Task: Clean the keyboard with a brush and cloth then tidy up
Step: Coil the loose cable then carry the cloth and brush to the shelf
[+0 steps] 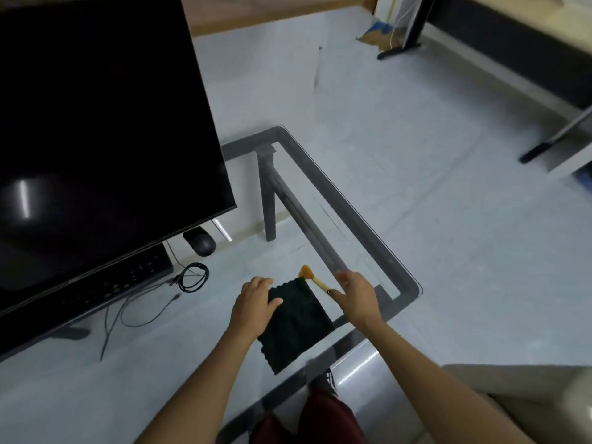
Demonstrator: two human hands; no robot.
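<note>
here our left hand (253,304) presses flat on the dark cloth (296,328) near the counter (397,277) corner. our right hand (357,298) pinches the brush (315,281) just beside it; the keyboard (105,283) sits under the monitor (96,139).

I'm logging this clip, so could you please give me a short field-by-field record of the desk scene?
surface: glass table
cloth: dark, lying flat near the table's front edge
brush: beside the cloth's far right corner, bristles pointing away
left hand: resting on the cloth's left edge
right hand: at the brush handle; grip unclear
keyboard: under the monitor, partly hidden
mouse: right of the keyboard
cable: coiled near the keyboard
</note>
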